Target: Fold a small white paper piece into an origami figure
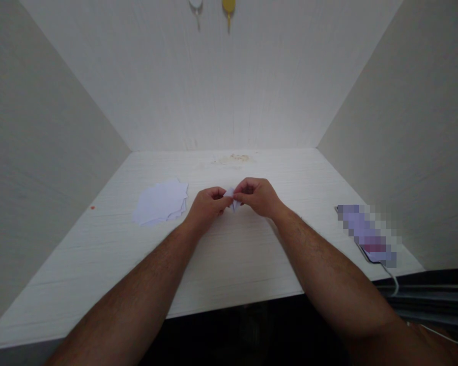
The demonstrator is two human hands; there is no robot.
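Observation:
A small folded piece of white paper [234,205] is held between my two hands above the middle of the white table [229,264]. My left hand [209,206] pinches its left side between thumb and fingers. On the right side, my right hand [257,195] pinches the same paper, its fingers curled over the top. The fingertips of both hands nearly meet and hide part of the paper. To the left of my left hand lies a loose, fanned pile of white paper sheets [160,201].
A phone [366,239], partly pixelated, lies at the right with a white cable [395,284] running over the table's edge. Panels rise at the left, right and back. Two hooks [229,6] hang on the back panel. A small orange bit [92,208] lies far left.

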